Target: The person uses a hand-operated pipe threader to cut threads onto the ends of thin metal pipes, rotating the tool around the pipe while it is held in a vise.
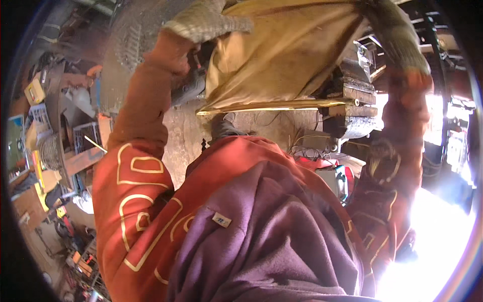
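Seeing, with straight edge toward the body and running left to right, a tan leather-like sheet [284, 55] between both hands; cannot tell its full long axis. Overlapping its left side with the grey-gloved left hand [209, 25], fingers extended; at upper right, with the grey-gloved right hand [396, 27], cannot tell opening; cannot tell either grip.

There are two gloved hands [204, 25] [396, 27], two sleeves [138, 110] [402, 126], one tan sheet [287, 55], one purple cloth [261, 231] and one label [221, 219].

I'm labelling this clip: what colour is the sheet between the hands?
The sheet is golden tan, browner in its folds; best seen in the head view.
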